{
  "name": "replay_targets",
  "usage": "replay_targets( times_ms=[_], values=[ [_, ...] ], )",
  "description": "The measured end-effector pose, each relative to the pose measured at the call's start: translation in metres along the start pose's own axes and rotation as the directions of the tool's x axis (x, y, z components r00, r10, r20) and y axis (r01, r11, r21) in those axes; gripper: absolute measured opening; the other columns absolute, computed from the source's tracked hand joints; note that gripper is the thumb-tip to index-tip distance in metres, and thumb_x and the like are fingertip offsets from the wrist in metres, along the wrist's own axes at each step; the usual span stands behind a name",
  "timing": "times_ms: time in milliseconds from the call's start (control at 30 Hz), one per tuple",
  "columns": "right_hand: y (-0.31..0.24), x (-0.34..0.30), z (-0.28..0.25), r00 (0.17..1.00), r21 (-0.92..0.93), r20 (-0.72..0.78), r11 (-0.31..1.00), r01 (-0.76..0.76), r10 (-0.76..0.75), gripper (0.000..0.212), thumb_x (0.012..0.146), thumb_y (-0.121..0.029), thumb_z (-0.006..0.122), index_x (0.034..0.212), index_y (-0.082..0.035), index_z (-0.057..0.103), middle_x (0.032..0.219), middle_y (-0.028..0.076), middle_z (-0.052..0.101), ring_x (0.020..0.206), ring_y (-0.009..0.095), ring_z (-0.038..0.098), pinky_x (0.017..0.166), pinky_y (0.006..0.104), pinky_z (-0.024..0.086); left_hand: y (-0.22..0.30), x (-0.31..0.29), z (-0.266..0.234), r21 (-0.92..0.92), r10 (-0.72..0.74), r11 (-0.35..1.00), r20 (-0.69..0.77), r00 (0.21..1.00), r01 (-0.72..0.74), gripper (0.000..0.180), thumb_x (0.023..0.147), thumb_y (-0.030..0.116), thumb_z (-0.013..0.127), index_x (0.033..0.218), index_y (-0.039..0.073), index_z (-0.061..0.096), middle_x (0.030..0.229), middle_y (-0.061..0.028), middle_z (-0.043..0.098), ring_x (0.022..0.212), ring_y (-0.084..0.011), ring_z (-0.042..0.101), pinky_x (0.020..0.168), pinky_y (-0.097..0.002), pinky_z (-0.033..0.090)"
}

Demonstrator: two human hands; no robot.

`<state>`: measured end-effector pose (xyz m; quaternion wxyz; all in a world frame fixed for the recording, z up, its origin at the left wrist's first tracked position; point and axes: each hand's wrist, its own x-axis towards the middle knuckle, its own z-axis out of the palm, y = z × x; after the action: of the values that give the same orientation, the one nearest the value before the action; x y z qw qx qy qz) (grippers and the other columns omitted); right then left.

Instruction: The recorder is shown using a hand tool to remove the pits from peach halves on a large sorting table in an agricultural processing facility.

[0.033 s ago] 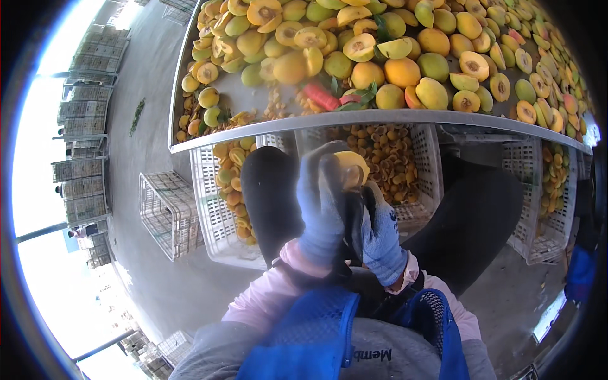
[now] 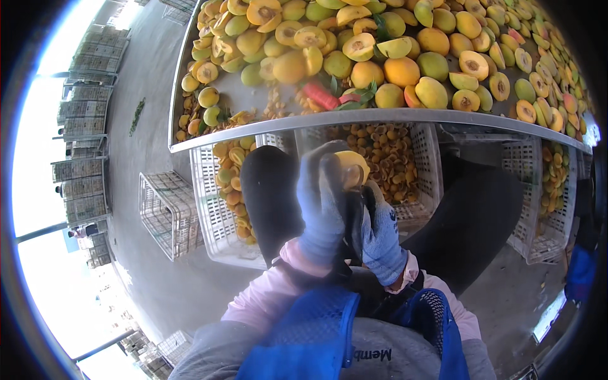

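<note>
Straight ahead, a metal-rimmed counter (image 2: 380, 116) is overhanging a white slotted plastic crate (image 2: 218, 231). Below, a blue-gloved left hand (image 2: 318, 202) is clasping a rounded yellow fruit (image 2: 353, 169); the matching right hand (image 2: 382, 239) is sitting alongside, grip hidden. Seemingly, fruit-working is underway, next calling for steadiness.

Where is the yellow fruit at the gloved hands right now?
In the head view, the yellow fruit is just right of centre, held in the left hand, above the right hand and below the metal table rim in the picture.
</note>
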<state>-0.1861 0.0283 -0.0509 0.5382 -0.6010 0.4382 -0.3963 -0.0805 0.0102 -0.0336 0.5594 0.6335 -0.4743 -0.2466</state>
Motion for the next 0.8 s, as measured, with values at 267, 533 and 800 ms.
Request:
replay_targets(
  times_ms=[267,533,800],
  values=[
    [0.031,-0.017,0.005,0.99,-0.032,-0.042,0.991,0.133,-0.134,0.03,0.089,-0.011,0.053,0.115,0.004,0.047,0.092,0.024,0.058,0.081,0.037,0.06,0.066,0.0376,0.047,-0.006,-0.004,-0.001,-0.02,0.026,1.0,0.086,0.996,-0.024,0.021,0.094,0.012,0.048,0.109,-0.001,0.054,0.094,-0.0097,0.057,0.081,-0.0164,0.055,0.073,-0.0277,0.044],
    [0.023,-0.014,0.002,0.871,0.446,0.257,0.748,-0.492,0.419,0.033,0.098,-0.035,0.045,0.105,-0.005,0.056,0.075,0.005,0.059,0.053,0.011,0.053,0.045,0.0199,0.041,0.007,0.031,-0.021,-0.054,-0.252,0.935,0.592,0.766,0.35,0.024,0.096,0.018,0.046,0.105,0.001,0.059,0.078,-0.0019,0.054,0.068,-0.0084,0.047,0.065,-0.0216,0.041],
    [0.007,-0.012,-0.009,0.605,0.56,0.796,-0.348,-0.752,-0.028,0.049,0.094,-0.055,0.037,0.091,-0.009,0.054,0.055,0.001,0.046,0.036,0.008,0.039,0.032,0.0218,0.032,-0.022,0.028,-0.016,-0.216,0.229,0.969,0.59,0.774,-0.121,0.022,0.09,0.013,0.055,0.104,-0.003,0.057,0.09,-0.0128,0.062,0.07,-0.0204,0.059,0.065,-0.0289,0.048]
  ],
)
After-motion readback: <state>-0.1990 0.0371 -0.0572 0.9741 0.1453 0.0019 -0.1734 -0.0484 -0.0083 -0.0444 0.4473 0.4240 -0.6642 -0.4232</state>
